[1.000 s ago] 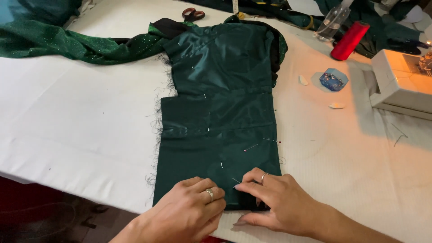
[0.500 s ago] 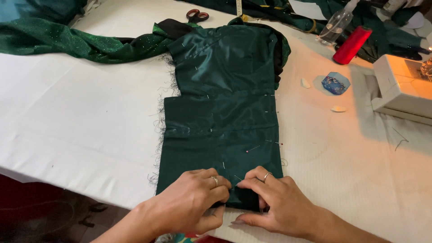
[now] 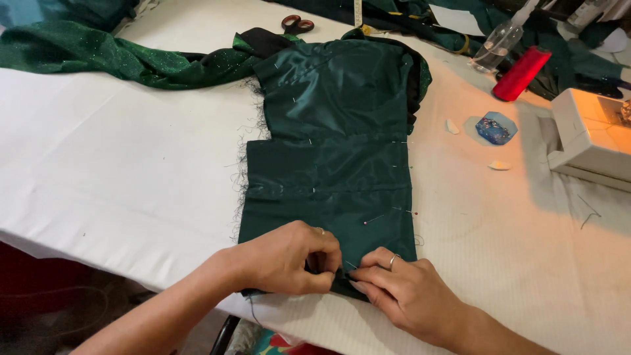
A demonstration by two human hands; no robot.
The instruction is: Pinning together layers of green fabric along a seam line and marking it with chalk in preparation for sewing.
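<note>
A dark green satin garment piece [image 3: 335, 151] lies flat on the white table [image 3: 112, 171], pinned along its seams with several pins. My left hand [image 3: 286, 256] pinches its near hem with curled fingers. My right hand [image 3: 404, 296] presses the same hem just to the right, fingertips touching the cloth next to a thin pin [image 3: 350, 265]. Both hands meet at the bottom edge of the fabric. A pin with a red head [image 3: 374, 219] sticks in the cloth just above them.
Glittery green fabric [image 3: 98, 56] trails at the back left. Scissors [image 3: 296, 25] lie at the back. A red thread cone [image 3: 521, 73], a clear bottle [image 3: 499, 43], a blue pin box [image 3: 494, 127], chalk pieces [image 3: 499, 165] and a white sewing machine [image 3: 591, 138] sit at right.
My left hand has curled from lying flat into a pinch on the hem. My right hand has shifted slightly right and down at the same edge.
</note>
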